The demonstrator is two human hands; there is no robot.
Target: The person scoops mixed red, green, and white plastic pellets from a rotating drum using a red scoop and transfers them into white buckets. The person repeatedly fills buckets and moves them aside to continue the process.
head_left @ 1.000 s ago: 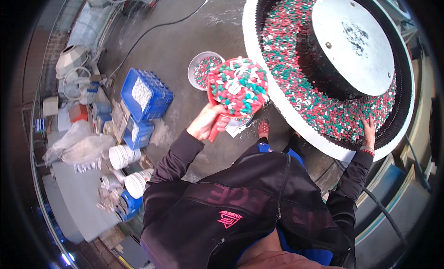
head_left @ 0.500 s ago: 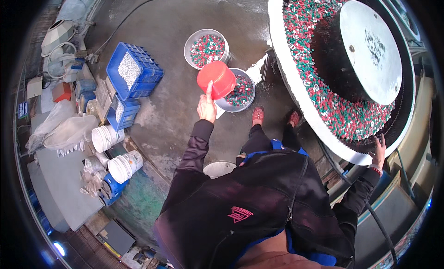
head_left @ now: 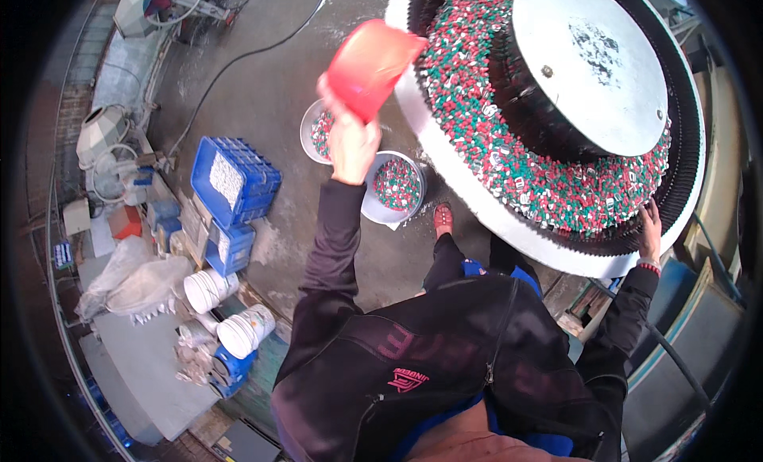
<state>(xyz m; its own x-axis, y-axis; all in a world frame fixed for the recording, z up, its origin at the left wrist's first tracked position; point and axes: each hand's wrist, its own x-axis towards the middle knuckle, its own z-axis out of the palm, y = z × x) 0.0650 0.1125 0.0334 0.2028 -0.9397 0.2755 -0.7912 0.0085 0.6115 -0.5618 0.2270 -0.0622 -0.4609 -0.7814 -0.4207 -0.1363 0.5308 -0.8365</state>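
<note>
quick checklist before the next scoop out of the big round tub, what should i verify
1. Grip on scoop: left hand holds the red scoop by its handle - ok.
2. Scoop position: tilted at the rim of the round tub - ok.
3. Scoop contents: inside faces away - cannot tell.
4. Bracing: right hand rests on the tub's near rim - ok.
5. Room in the nearer bucket: coloured chips lie below its rim - ok.
6. Footing: wet-looking concrete floor, hose across it - cannot tell.
</note>
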